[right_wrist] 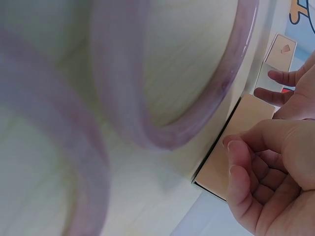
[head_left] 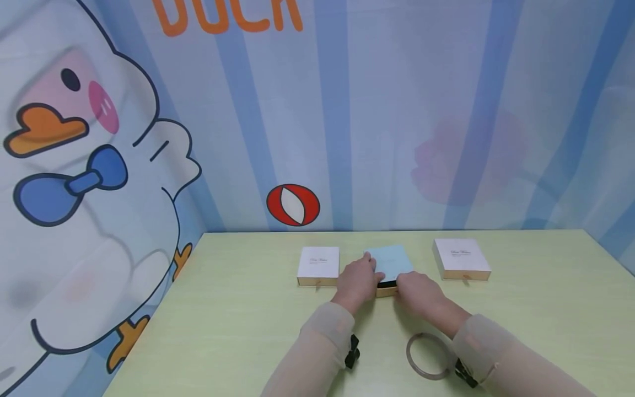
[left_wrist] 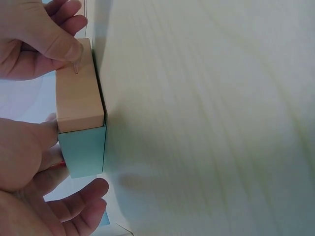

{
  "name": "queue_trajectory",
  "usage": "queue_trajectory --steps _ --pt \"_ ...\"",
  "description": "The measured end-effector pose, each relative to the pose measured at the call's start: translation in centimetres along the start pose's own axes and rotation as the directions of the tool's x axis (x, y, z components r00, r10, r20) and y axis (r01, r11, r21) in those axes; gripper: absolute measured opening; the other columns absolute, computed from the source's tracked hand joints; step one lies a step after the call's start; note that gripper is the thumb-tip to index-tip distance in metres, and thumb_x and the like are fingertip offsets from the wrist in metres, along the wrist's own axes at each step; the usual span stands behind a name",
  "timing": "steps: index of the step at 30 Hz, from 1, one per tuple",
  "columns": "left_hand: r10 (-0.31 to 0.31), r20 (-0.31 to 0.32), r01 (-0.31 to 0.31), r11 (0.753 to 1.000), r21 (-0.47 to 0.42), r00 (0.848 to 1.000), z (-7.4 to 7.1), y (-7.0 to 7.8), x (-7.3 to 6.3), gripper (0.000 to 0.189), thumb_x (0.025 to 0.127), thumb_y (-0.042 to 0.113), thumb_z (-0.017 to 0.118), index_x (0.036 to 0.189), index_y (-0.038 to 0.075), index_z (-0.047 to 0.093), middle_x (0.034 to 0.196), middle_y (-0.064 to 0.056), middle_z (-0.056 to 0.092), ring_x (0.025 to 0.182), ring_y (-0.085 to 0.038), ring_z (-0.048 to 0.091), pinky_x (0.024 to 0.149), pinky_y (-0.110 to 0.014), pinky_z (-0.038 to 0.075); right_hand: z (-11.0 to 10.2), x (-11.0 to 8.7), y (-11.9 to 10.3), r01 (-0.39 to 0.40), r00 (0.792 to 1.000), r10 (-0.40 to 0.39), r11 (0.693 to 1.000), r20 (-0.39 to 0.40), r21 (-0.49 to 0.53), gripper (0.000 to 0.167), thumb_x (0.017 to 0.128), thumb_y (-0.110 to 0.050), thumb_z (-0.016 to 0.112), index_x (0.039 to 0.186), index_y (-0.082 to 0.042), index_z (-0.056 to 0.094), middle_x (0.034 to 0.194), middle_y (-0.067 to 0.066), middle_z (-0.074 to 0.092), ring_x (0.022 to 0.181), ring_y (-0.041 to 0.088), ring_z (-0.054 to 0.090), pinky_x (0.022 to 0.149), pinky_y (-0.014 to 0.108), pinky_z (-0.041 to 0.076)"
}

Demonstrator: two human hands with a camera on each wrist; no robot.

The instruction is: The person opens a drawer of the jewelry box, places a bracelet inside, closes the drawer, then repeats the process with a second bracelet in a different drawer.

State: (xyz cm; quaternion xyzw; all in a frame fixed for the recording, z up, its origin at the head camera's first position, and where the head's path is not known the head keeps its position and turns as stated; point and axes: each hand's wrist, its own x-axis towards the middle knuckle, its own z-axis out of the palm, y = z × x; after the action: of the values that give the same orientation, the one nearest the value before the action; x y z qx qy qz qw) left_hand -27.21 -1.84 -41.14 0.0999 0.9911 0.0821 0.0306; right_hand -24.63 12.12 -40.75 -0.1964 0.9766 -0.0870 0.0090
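"Any writing you can read?"

"DUCK, in orange letters (head_left: 253, 25) high on the backdrop (head_left: 367, 110), their tops cut off. The left white box (head_left: 318, 263) and the right white box (head_left: 461, 256) each carry a line of dark script with finer print beneath, too small to make out for sure. The lid of the blue box (head_left: 392, 262) is faintly marked too, nothing legible."

"Where's that blue box?"

"Toward the counter's (head_left: 238, 309) far edge, right of its middle, between the two white ones. The right-hand one is closer to the far right corner."

"And the hands?"

"The left hand (head_left: 358, 280) grips the box's left side, thumb over the top. The right hand (head_left: 420, 292) pinches the small tab (left_wrist: 76, 68) on its tan front (left_wrist: 81, 98); a dark strip shows between lid and front."

"Anything in the way?"

"The left hand fills the gap to the left white box. A pinkish ring (head_left: 409, 353) is closer to the near edge, by the right sleeve (head_left: 496, 347); I can't tell whether they touch. It looms blurred in the right wrist view. The backdrop also shows a printed duck (head_left: 99, 220) and a red-and-white ball (head_left: 310, 204)."
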Motion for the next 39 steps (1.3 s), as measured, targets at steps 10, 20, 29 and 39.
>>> queue_trajectory --steps 10,20,29,39 --pt "-0.013 0.009 0.014 1.000 -0.004 1.000 0.10 0.07 0.12 0.046 0.098 0.041 0.046 0.139 0.019 0.049 0.151 0.001 0.039 0.125 -0.021 0.053 0.095 -0.031 0.049 -0.16 -0.22 -0.14 0.005 1.000 -0.005 1.000 -0.008 -0.006 0.008 0.084 -0.006 0.062 0.078 -0.001 0.061 0.064 0.005 0.054 0.055 0.017 0.046 0.049 0.029 0.041" --pt "-0.021 0.020 0.021 1.000 -0.016 1.000 -0.09 0.17 -0.06 0.047 0.098 0.041 0.046 0.140 0.020 0.048 0.152 0.001 0.037 0.125 -0.022 0.052 0.094 -0.031 0.049 -0.23 -0.44 -0.26 0.002 1.000 -0.002 1.000 0.006 -0.020 0.008 0.084 -0.006 0.062 0.078 -0.001 0.060 0.064 0.006 0.054 0.055 0.017 0.046 0.049 0.029 0.041" --pt "-0.023 0.012 0.023 0.999 -0.023 1.000 -0.12 0.19 -0.10 0.047 0.098 0.041 0.046 0.140 0.020 0.048 0.152 0.001 0.037 0.126 -0.021 0.051 0.095 -0.032 0.049 -0.19 -0.60 -0.29 0.013 1.000 -0.013 1.000 -0.018 -0.025 0.010 0.083 -0.006 0.063 0.075 -0.003 0.060 0.063 0.006 0.055 0.055 0.017 0.046 0.048 0.030 0.041" --pt "-0.014 0.015 0.015 1.000 -0.021 1.000 -0.04 0.09 -0.03 0.047 0.098 0.041 0.046 0.140 0.019 0.048 0.152 0.001 0.037 0.125 -0.021 0.052 0.096 -0.031 0.048 -0.14 -0.71 -0.36 0.004 1.000 -0.004 1.000 -0.012 -0.030 0.009 0.083 -0.007 0.063 0.076 -0.002 0.061 0.063 0.007 0.055 0.055 0.017 0.046 0.048 0.030 0.041"
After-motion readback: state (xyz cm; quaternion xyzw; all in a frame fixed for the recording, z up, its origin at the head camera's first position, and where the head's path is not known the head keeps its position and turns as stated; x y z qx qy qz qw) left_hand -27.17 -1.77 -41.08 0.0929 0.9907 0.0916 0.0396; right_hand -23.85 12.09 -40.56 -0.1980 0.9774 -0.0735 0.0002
